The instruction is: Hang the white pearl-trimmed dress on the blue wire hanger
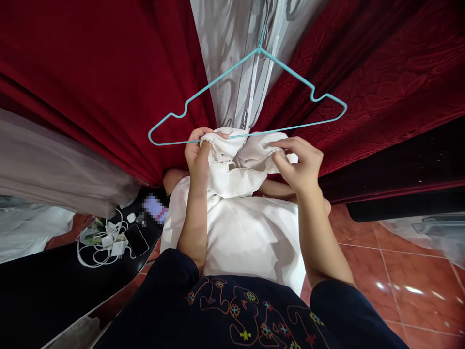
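A white garment (240, 184) with a beaded edge lies gathered in front of me, its fabric spread over my lap. My left hand (199, 150) pinches the beaded edge on the left side, close under the hanger's lower bar. On the right, my right hand (300, 162) grips the other side of the same edge between thumb and fingers. A light blue hanger (290, 72) hangs above and in front, its bar crossing the top of the cloth. Whether the cloth is folded over the bar, I cannot tell.
Red drapes (152, 58) flank a white sheer curtain (225, 63) ahead. To the left, a black bench (47, 281) bears white cables (105, 242), a dark phone (137, 240) and a blurred-out phone-like item (155, 208). Red tiles (395, 266) cover the floor at right.
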The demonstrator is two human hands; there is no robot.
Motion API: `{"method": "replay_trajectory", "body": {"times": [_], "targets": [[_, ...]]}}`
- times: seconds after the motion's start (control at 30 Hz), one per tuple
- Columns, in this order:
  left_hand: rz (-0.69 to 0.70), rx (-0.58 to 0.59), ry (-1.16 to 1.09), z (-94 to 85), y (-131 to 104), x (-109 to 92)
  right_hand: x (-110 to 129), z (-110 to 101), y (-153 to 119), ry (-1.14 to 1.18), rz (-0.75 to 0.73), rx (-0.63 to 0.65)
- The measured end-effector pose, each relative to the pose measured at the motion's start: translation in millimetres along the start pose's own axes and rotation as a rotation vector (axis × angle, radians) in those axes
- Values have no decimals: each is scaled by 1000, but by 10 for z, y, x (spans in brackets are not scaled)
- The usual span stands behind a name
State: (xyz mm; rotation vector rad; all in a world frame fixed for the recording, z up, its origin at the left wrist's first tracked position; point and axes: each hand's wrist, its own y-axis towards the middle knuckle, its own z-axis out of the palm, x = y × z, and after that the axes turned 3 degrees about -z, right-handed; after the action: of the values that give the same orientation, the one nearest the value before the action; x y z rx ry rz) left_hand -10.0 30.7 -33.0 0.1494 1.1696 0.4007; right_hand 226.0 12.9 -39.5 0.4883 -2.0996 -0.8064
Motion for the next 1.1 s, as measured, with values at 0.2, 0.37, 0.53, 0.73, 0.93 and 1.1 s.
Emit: {"method": "replay_trajectory", "body": {"times": [0.2,0.37,0.53,0.73,0.93,1.1], "targets": [[-36,9,-34,19,-39,-75,207,366,146,185,63,-56],[-29,24,-20,-1,-33,-66,190,531,111,267,134,-110],[-53,36,-34,14,-48,-17,182,514,71,316,126,-131],[72,-134,107,-143,-53,89,139,467,80,314,129,-187],[21,-61,374,-575,67,77,104,464,71,287,155,-187],[64,-222,451,-965,158,-6,102,425,63,235,135,-185]]}}
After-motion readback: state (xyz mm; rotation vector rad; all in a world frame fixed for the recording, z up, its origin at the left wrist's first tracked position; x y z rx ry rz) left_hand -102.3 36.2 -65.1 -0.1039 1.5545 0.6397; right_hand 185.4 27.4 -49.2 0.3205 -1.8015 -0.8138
